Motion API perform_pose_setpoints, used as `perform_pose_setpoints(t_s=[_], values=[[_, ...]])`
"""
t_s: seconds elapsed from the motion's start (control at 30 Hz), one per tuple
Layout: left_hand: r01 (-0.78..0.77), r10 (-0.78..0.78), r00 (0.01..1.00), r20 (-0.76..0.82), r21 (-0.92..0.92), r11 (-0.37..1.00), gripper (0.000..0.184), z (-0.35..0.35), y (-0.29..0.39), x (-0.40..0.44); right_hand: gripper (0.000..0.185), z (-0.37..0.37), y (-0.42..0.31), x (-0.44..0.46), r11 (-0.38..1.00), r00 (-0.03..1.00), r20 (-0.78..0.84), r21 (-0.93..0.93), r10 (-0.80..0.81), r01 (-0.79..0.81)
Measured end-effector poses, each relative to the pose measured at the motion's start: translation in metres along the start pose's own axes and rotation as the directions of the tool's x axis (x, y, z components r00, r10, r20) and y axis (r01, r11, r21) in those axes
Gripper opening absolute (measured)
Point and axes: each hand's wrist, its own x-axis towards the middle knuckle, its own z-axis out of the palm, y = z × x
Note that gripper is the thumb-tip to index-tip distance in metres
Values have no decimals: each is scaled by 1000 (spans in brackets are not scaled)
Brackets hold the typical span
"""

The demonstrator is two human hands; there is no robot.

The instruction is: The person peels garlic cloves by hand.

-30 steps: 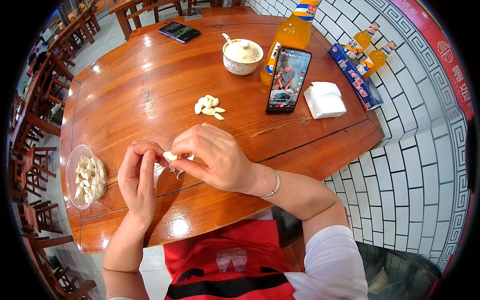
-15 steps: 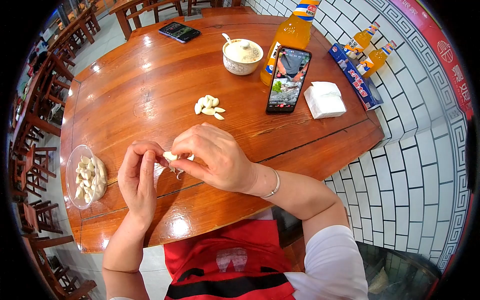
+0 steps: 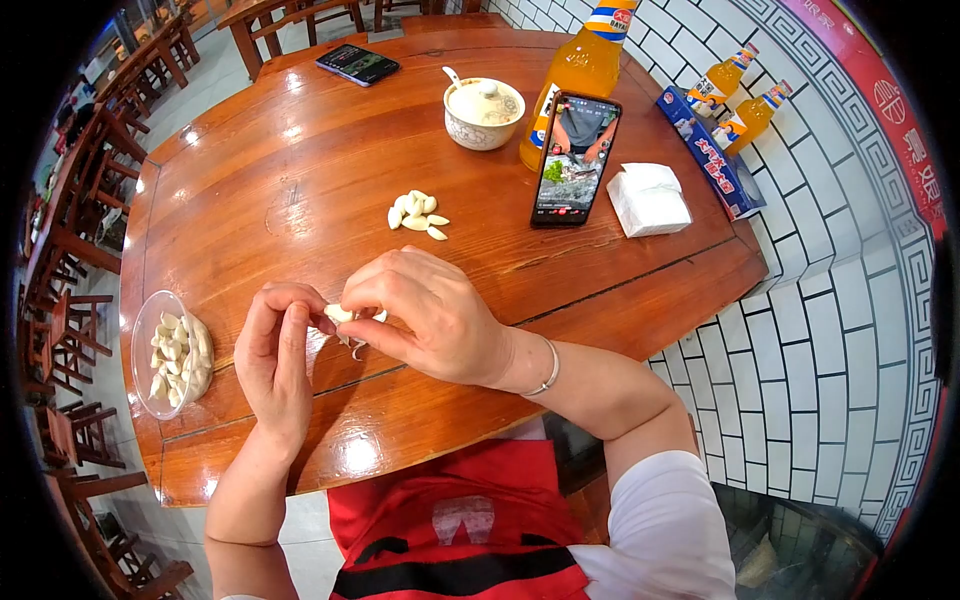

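Note:
A pale garlic clove [image 3: 339, 313] is pinched between the fingertips of my right hand [image 3: 425, 312], above the near part of the wooden table [image 3: 520, 280]. My left hand [image 3: 281, 350] meets it from the other side, thumb and forefinger pressed together at the clove's left end; a bit of whitish skin shows there. Under my fingers lie scraps of garlic skin [image 3: 357, 346], partly hidden by my right hand. Beyond my hands sits a small pile of peeled cloves [image 3: 417, 214]. To the left stands a clear plastic bowl [image 3: 146, 328] with many unpeeled-looking cloves in it.
A phone [image 3: 577, 165] leans upright against an orange drink bottle [image 3: 590, 62]. Nearby are a lidded bowl [image 3: 482, 125] with a spoon, a white tissue pack [image 3: 650, 202] and a box [image 3: 711, 158] holding two bottles. Another phone [image 3: 358, 65] lies flat at the back.
The clove turns slightly between my fingertips. Both hands stay in almost the same place; the pile and the bowl have not moved.

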Motion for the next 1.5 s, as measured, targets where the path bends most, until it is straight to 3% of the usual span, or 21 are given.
perform_pose_setpoints(t_s=[1.5], values=[[-6, 6, 1000, -14, -2, 1000, 14, 2, 1, 0, 25, 0, 0, 0, 1000, 1000, -9, -4, -7, 7]])
